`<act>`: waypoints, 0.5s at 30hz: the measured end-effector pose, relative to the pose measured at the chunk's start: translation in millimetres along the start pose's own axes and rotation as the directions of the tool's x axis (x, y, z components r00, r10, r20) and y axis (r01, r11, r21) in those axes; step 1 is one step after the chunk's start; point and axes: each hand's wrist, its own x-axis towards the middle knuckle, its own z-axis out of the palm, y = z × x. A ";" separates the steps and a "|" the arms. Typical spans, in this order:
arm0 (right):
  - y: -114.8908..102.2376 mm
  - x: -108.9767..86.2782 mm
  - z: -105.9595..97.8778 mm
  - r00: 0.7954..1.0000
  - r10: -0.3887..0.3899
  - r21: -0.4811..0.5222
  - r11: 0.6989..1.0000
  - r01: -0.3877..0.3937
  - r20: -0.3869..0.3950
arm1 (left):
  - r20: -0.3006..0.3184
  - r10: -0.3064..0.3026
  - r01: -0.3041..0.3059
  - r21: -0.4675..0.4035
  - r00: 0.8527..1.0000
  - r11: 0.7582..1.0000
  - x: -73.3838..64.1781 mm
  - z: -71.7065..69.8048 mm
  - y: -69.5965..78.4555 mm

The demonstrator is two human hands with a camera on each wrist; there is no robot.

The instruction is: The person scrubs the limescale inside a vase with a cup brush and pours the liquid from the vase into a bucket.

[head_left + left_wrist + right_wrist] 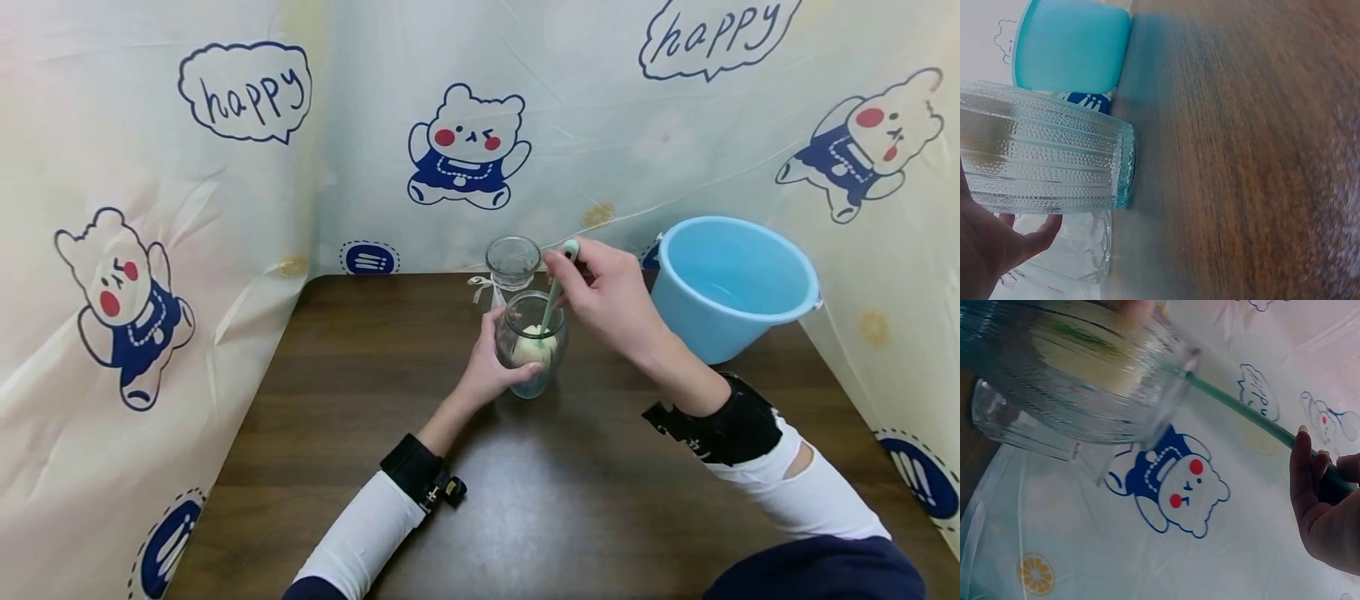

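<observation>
My left hand (pixel 486 367) grips a ribbed clear glass jar (pixel 534 387) around its side, thumb in front. In the left wrist view the jar (pixel 1066 156) has a dotted texture and its base is close to the tabletop. My right hand (pixel 606 292) pinches the pale green handle of a bottle brush (pixel 553 298) above the jar's mouth. The brush's cream sponge head (pixel 534 348) is inside the jar. From the right wrist, the handle (pixel 1241 409) runs through the jar's opening to the sponge, with the fingers (pixel 1302 465) curled round its far end.
Just behind the jar stands a second clear glass vessel (pixel 512 260) with a white ribbon at its neck. A light blue bucket (pixel 701 312) is on the right at the back of the brown wooden table (pixel 360 400). A printed cartoon sheet (pixel 585 150) hangs around the table.
</observation>
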 end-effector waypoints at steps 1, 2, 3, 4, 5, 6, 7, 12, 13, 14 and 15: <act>3.3 0.6 -0.1 1.000 0.006 0.010 1.000 -0.006 -0.010 | 0.000 0.003 -0.003 -0.004 1.000 1.000 -1.2 0.0 4.8; 7.1 1.2 -0.1 1.000 0.010 0.018 1.000 -0.010 -0.021 | -0.001 0.004 -0.004 -0.008 1.000 1.000 -2.3 -0.3 10.1; 10.5 1.6 0.2 0.999 0.015 0.025 1.000 -0.014 -0.029 | -0.002 0.005 -0.005 -0.010 1.000 1.000 -3.5 -0.8 15.4; 13.8 1.7 0.6 0.999 0.022 0.034 0.999 -0.021 -0.033 | -0.003 0.003 -0.003 -0.013 1.000 1.000 -4.7 -1.7 21.3; 16.2 1.5 1.2 0.999 0.028 0.043 0.999 -0.027 -0.036 | -0.002 0.002 -0.002 -0.015 1.000 1.000 -5.7 -2.6 26.7; 14.2 1.1 1.1 0.999 0.034 0.052 0.998 -0.032 -0.039 | -0.001 -0.002 0.002 -0.016 1.000 1.000 -6.4 -3.5 31.7; 11.5 0.3 0.9 0.998 0.041 0.059 0.997 -0.039 -0.040 | 0.000 -0.004 0.004 -0.016 1.000 1.000 -6.2 -3.3 32.5; -2.8 -3.7 0.8 0.997 0.048 0.079 0.996 -0.044 -0.053 | -0.011 -0.003 0.003 -0.015 1.000 1.000 -1.0 1.9 5.7; -3.6 -3.6 0.5 0.997 0.044 0.086 0.996 -0.039 -0.059 | -0.014 -0.005 0.005 -0.015 1.000 1.000 -0.1 3.0 -0.2; -4.4 -3.1 0.2 0.997 0.041 0.089 0.995 -0.035 -0.068 | -0.017 -0.009 0.009 -0.015 1.000 1.000 0.8 3.9 -5.7; -9.5 -2.4 -1.1 0.996 0.039 0.088 0.996 -0.032 -0.077 | -0.017 -0.010 0.010 -0.016 1.000 1.000 0.7 4.0 -6.2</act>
